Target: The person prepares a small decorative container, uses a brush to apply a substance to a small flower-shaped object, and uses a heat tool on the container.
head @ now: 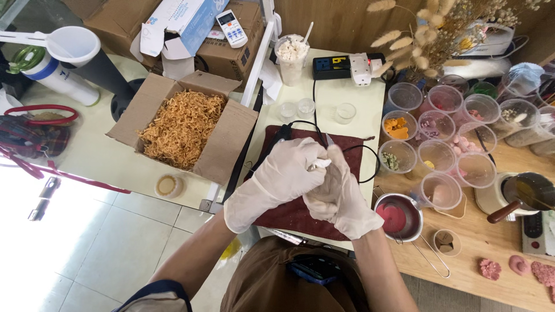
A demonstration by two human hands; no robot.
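Small object betw. gloved left hand (277, 176) & right hand (341, 193): mostly hidden, unidentifiable.

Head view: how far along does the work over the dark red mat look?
Done: pink moulded pieces lie on the wooden table, and pink wax fills the small pan. In hand: the gloved left hand and right hand are pressed together over the mat, around something small and white. Left: cups of coloured bits sit unused.

A craft workshop: plastic cups (448, 128) of coloured bits, melting pot (399, 216), packing box (184, 124).
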